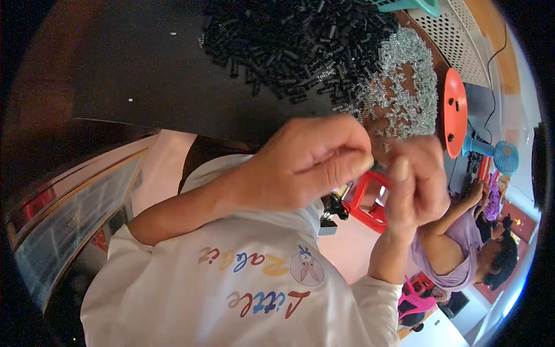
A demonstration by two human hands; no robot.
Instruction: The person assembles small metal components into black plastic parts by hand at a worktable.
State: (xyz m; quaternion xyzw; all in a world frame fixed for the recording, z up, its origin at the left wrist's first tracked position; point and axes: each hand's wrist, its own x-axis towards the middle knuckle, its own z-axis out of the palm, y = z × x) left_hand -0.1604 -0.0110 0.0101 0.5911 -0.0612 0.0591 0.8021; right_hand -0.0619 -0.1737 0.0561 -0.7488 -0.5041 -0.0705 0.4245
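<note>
My left hand [312, 162] is closed in a pinch, thumb pressed against the bent fingers. Close to its right, my right hand [415, 188] is also curled shut, thumb on the fingers and slightly blurred. Whatever the two hands hold, if anything, is too small or hidden to make out. Just beyond them lies a heap of small silver coil springs [422, 63]. Left of the springs spreads a large pile of short black tubular parts [295, 49], with a few springs mixed in along its near edge.
The dark tabletop [127, 63] extends left. At right are an orange-red dish [454, 122] with a few black pieces, a white perforated basket [454, 34], a teal basket [425, 6] and a small blue fan [505, 157]. Below are a red stool [359, 211] and another person [442, 254].
</note>
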